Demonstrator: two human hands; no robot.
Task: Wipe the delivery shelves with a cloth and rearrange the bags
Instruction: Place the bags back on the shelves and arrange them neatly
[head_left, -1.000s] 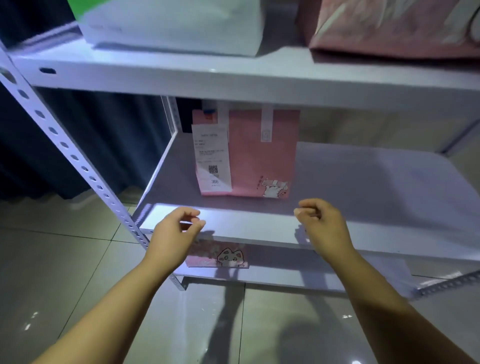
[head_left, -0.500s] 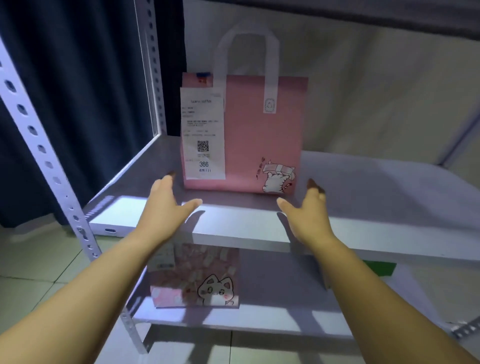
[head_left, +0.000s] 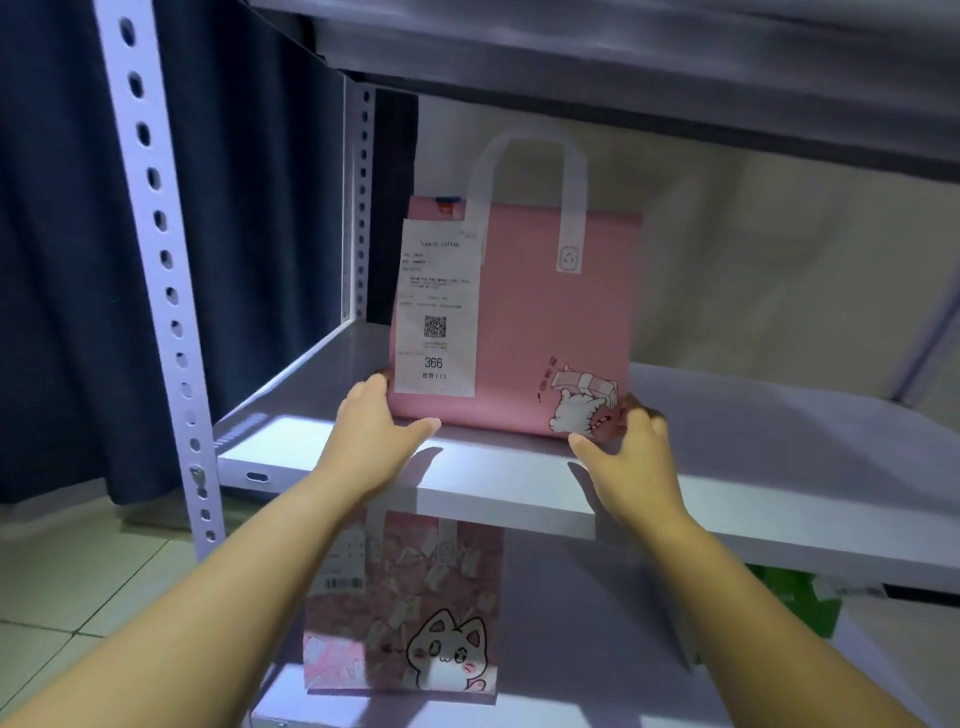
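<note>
Pink bag: the pink bag (head_left: 550, 312) is a plain, flat-fronted tote that stands upright on the middle shelf (head_left: 779, 467), towards its left end and set back from the front edge.
Handle: a white loop handle (head_left: 527, 171) rises from the top; its right strap ends in a small stitched patch with a recycling mark.
Print: a white cartoon cat carrying a box sits in the lower right corner of the front, and the small red characters beside it are too small to read.
Receipt: a white receipt (head_left: 439, 306) is fixed to the left part of the front. It shows a QR code and the number "366"; the other lines are too fine to read.
Left hand: the left hand (head_left: 371, 431) grips the bag's lower left corner, fingers (head_left: 363, 389) on the side and thumb lying along the bottom front edge.
Right hand: the right hand (head_left: 631, 452) holds the lower right corner, fingers (head_left: 641, 415) wrapped round the side and thumb in front.
Lower shelf: a second bag (head_left: 415, 613), pink and patterned with a large cat face, stands below, with something green (head_left: 795, 597) further right.
Surroundings: a perforated white post (head_left: 156, 260) stands in front of a dark blue curtain (head_left: 62, 260).
</note>
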